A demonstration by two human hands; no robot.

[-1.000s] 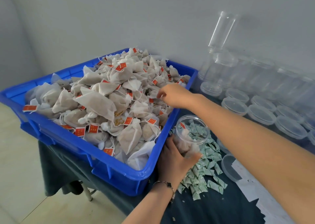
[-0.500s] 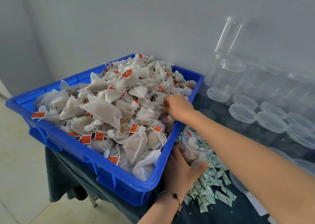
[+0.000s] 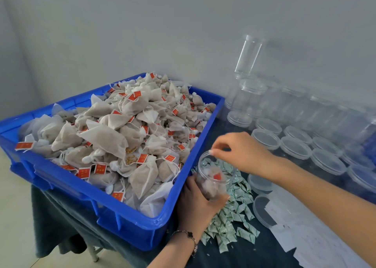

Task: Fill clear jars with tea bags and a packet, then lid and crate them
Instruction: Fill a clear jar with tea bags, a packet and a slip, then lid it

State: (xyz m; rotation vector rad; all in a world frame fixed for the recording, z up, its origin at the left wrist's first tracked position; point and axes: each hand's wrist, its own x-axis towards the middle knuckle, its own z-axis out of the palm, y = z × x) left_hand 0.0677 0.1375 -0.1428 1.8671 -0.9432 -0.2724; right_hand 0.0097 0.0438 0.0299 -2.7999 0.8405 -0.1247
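My left hand (image 3: 198, 200) grips a clear jar (image 3: 213, 178) tilted beside the blue crate (image 3: 130, 225). Tea bags with a red tag lie inside the jar. Just above the jar's mouth hovers my right hand (image 3: 240, 151), fingertips pointing down at the rim, with nothing visible between them. The crate is heaped with beige tea bags (image 3: 114, 135) carrying red tags. A pile of small green-and-white packets (image 3: 230, 221) lies on the dark cloth under and beside the jar.
Empty clear jars (image 3: 250, 96), some stacked, stand along the wall at the right. Several clear lids (image 3: 295, 147) lie in rows in front of them, and two more lids (image 3: 264, 210) lie near white paper sheets (image 3: 309, 233). The table's edge is at lower left.
My right hand has left the tea bag heap and moved right to the jar's mouth. A red-tagged tea bag now sits in the jar. The view shifted slightly.
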